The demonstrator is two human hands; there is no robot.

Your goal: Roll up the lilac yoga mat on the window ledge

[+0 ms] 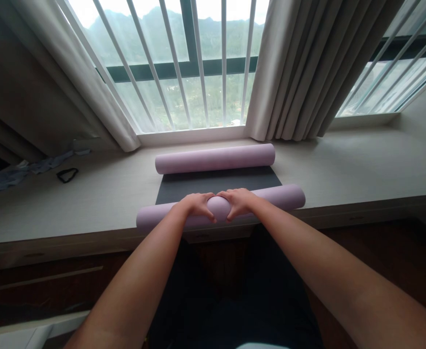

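A pink mat lies on the window ledge, rolled up from both ends, with its dark grey inner side [202, 182] showing between a far roll [216, 158] and a near roll [282, 197]. The near roll rests along the ledge's front edge. My left hand [198, 205] and my right hand [237, 202] lie at its middle, thumbs toward me and fingertips almost meeting. Between them the pink surface [219, 208] shows as a rounded bulge. Both hands are curved round the near roll.
Grey curtains [293, 68] hang beside the barred window behind the ledge [366, 165]. A black band [67, 175] and crumpled cloth [5, 178] lie at the left. Part of a white piece of furniture [38, 334] stands at the lower left.
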